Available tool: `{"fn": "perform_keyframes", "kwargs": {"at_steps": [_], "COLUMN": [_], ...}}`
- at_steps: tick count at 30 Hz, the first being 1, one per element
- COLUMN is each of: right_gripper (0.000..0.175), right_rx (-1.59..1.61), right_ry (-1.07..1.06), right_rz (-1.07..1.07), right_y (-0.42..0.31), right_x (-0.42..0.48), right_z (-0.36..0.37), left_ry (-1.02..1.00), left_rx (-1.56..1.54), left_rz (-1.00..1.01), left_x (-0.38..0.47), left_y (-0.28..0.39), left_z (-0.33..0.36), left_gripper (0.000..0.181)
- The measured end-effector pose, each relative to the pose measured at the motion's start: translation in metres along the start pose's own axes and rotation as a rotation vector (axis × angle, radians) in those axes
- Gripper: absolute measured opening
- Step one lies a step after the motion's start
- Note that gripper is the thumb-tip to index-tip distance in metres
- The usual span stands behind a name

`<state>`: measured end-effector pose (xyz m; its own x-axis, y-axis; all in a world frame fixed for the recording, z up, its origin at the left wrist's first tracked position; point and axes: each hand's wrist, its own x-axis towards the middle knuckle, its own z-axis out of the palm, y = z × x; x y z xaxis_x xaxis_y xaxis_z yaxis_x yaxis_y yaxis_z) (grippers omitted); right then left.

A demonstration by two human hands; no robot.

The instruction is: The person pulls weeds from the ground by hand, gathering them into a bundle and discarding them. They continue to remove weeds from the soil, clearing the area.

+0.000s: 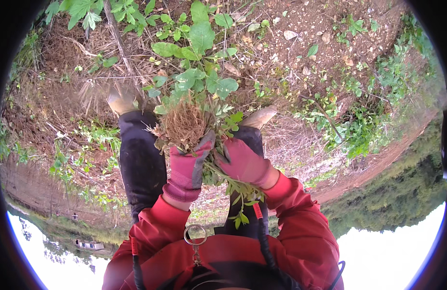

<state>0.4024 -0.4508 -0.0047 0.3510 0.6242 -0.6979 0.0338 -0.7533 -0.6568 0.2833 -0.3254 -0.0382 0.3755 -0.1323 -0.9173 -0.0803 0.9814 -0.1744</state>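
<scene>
My left hand (187,166), in a pink glove with a grey palm, is closed around a bundle of green leafy stems (216,172). At the bundle's far end is a tangled brown clump of dry grass or fibrous roots (183,123); which of the two I cannot tell. My right hand (243,159), in a matching glove, grips the same bundle just to the right, and its fingertips are partly hidden among the stems. Leafy tips (241,215) hang down below my right wrist. Both hands are close together between my knees.
Broad-leaved green plants (201,36) grow just beyond the bundle. A woody stem (118,40) slants at upper left. My shoes (259,116) rest on ground with dry litter. Weeds (357,130) grow at right. A metal ring (195,233) hangs at my chest.
</scene>
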Motion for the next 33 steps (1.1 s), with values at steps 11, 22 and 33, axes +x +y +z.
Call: {"fn": "perform_keyframes", "kwargs": {"at_steps": [11,22,33], "right_gripper": [0.055,0.043,0.041], "right_rx": [0.559,-0.523,-0.205], "right_ry": [0.490,0.106,-0.096], "right_rz": [0.759,0.714,0.884], "right_y": [0.071,0.108,0.093], "right_x": [0.146,0.288,0.239], "right_z": [-0.171,-0.141,-0.027], "left_ry": [0.159,-0.206,0.092], "left_rx": [-0.107,-0.312,0.369], "left_rz": [-0.181,-0.307,-0.398], "left_x": [-0.012,-0.018,-0.028], "left_y": [-0.001,-0.024,-0.005], "left_z": [0.031,0.015,0.052], "left_gripper": [0.037,0.045,0.046]}}
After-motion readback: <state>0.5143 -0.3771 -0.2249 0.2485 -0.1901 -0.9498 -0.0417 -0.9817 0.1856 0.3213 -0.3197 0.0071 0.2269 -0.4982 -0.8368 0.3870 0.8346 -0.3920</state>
